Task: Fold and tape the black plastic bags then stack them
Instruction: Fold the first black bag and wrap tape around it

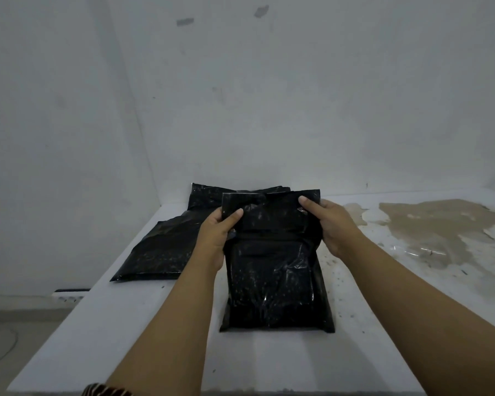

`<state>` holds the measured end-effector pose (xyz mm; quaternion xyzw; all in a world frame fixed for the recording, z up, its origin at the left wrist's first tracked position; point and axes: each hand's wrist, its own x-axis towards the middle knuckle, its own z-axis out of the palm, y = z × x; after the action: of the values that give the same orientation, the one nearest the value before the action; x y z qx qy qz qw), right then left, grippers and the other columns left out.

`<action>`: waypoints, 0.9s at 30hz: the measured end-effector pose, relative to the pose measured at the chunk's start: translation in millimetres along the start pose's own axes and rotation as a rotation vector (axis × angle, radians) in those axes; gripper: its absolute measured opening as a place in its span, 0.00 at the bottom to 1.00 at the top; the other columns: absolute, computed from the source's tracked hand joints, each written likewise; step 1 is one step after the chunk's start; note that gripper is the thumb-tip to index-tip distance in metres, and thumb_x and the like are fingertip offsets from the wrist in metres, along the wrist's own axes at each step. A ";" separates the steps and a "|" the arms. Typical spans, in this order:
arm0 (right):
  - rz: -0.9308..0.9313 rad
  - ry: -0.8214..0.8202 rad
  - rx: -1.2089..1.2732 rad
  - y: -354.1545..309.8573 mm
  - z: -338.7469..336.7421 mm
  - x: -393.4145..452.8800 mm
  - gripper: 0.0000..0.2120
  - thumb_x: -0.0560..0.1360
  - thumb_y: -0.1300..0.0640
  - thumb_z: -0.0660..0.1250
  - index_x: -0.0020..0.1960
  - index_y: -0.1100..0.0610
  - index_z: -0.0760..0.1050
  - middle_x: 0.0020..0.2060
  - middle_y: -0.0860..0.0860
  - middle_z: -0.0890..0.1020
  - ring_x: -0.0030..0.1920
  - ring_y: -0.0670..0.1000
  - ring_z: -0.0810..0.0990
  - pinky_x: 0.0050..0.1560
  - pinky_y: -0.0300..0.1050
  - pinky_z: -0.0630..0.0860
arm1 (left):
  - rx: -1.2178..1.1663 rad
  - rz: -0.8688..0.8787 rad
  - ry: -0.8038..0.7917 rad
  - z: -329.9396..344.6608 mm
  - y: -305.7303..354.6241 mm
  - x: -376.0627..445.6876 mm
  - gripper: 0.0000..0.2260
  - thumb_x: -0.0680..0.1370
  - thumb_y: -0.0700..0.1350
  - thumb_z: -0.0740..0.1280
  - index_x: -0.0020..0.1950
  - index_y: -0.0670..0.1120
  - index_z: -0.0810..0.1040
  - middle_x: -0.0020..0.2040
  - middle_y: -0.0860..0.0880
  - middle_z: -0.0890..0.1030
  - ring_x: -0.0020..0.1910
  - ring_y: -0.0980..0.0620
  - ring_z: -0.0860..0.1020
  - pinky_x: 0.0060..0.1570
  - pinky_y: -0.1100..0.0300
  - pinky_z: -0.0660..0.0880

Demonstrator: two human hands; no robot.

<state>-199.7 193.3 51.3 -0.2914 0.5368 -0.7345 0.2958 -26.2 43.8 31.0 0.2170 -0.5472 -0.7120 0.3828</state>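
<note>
The black plastic bag (pixel 272 278) lay near the middle of the white table (pixel 160 332), its far flap lifted. The left hand (pixel 215 235) pinched the flap's left corner, thumb on top; the right hand (pixel 332 224) gripped the right corner with curled fingers. To fold well, both corners should probably come toward the near side together, level, so the crease lands square across the packed contents before pressing flat. Other black bags (pixel 166 247) lay to the far left; whether those were taped was unclear in the dim light.
</note>
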 end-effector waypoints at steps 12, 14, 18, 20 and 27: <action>-0.238 0.038 -0.428 -24.9 1.6 12.2 0.04 0.70 0.62 0.75 0.39 0.58 0.80 0.34 0.51 0.82 0.36 0.46 0.80 0.41 0.40 0.77 | 0.063 0.091 0.055 1.1 6.1 7.1 0.11 0.74 0.47 0.73 0.54 0.43 0.83 0.52 0.44 0.85 0.55 0.46 0.82 0.58 0.52 0.78; -0.253 0.054 -0.440 -24.3 -1.7 13.5 0.04 0.70 0.63 0.74 0.38 0.58 0.81 0.35 0.53 0.83 0.37 0.49 0.80 0.46 0.47 0.78 | 0.041 0.094 0.049 0.2 6.1 7.5 0.12 0.75 0.46 0.72 0.56 0.42 0.82 0.53 0.44 0.85 0.55 0.47 0.82 0.59 0.52 0.77; -0.241 0.050 -0.418 -23.2 -5.8 13.5 0.03 0.71 0.63 0.73 0.39 0.58 0.82 0.36 0.53 0.83 0.39 0.51 0.80 0.50 0.52 0.79 | 0.085 0.122 0.038 0.0 6.7 7.1 0.09 0.76 0.46 0.71 0.55 0.45 0.82 0.53 0.45 0.85 0.54 0.49 0.83 0.56 0.53 0.78; -0.238 0.042 -0.414 -24.3 -7.1 13.7 0.03 0.71 0.63 0.73 0.39 0.57 0.82 0.36 0.54 0.83 0.39 0.50 0.80 0.49 0.50 0.79 | 0.094 0.155 0.028 -0.4 9.2 8.1 0.07 0.77 0.42 0.70 0.54 0.44 0.81 0.53 0.45 0.84 0.55 0.48 0.82 0.56 0.54 0.78; -0.231 -0.053 -0.484 -28.0 -10.2 14.4 0.06 0.74 0.65 0.69 0.49 0.60 0.83 0.42 0.55 0.84 0.44 0.50 0.82 0.47 0.42 0.80 | 0.269 0.206 -0.062 -0.7 25.7 6.4 0.12 0.72 0.37 0.74 0.56 0.44 0.82 0.50 0.46 0.85 0.49 0.50 0.84 0.47 0.59 0.81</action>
<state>-220.1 195.8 77.2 -0.4321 0.6522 -0.6056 0.1455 -21.6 35.6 55.9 0.1869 -0.6686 -0.5955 0.4042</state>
